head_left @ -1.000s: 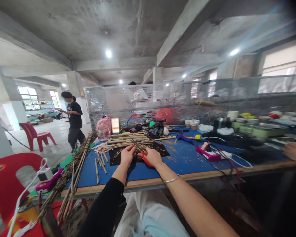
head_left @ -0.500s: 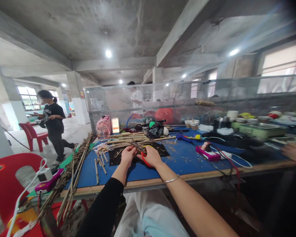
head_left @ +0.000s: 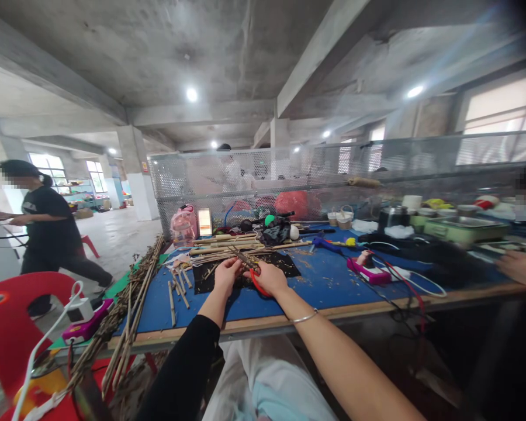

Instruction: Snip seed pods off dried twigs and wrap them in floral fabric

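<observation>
Nearest me, a bundle of dry stalks (head_left: pixel 146 280) spills over the near left corner of the table (head_left: pixel 324 295), probably because the stalks are too long to lie fully on it. My right hand (head_left: pixel 272 279) is wrapped around the red handles of one pair of scissors (head_left: pixel 259 285), set well in from the near edge, with the blades pointing away and to the left, I think so they meet the work between my hands. My left hand (head_left: pixel 227 275) faces them, fingertips drawn close; I cannot tell whether they pinch a piece. Under both lies one black cloth (head_left: pixel 291 264), scattered with scraps, likely spread there to gather them. To its left I count about five short stick pieces (head_left: pixel 172 304), set aside on the blue top. A purple power strip (head_left: pixel 369 273) sits toward the right end, and a second at the near left corner, making two. Beyond the cloth, long sticks (head_left: pixel 228 242) run sideways, overlapping too much to count. Near the far edge stand one phone (head_left: pixel 204 222), upright, its lit screen probably turned for me to see, and one pink bag (head_left: pixel 184 225).
</observation>
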### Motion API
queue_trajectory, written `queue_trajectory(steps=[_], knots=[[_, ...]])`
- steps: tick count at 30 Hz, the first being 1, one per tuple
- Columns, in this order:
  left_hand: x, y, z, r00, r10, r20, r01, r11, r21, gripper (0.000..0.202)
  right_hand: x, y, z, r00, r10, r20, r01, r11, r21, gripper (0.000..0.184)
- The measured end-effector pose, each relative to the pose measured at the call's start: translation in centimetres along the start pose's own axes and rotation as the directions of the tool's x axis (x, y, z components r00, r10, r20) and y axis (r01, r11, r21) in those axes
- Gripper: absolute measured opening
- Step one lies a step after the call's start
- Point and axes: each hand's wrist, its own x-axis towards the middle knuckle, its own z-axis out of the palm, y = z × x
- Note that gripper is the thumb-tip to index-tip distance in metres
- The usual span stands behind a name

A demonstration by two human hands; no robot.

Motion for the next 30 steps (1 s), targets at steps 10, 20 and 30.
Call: queue_trajectory(steps=[10,20,30], knots=[[0.03,-0.07,-0.15,1.0,0.002,-0.009,-0.001,0.999,0.045,0.02,-0.02,-0.2,0.08,1.0,0.026,0.007,-0.026,1.0,-0.004,0.055],[0.02,0.12,0.08,0.997,-0.063,0.033,0.064,0.997,-0.031,0.013,0.17,0.11,0.57,0.991,-0.073,-0.112,0.071,0.997,-0.02,0.06],[0.25,-0.24,0.06,0.99,-0.096,0.105,0.099,0.995,-0.03,0.011,0.15,-0.16,0.24,0.991,-0.105,-0.084,0.102,0.994,-0.049,0.059]])
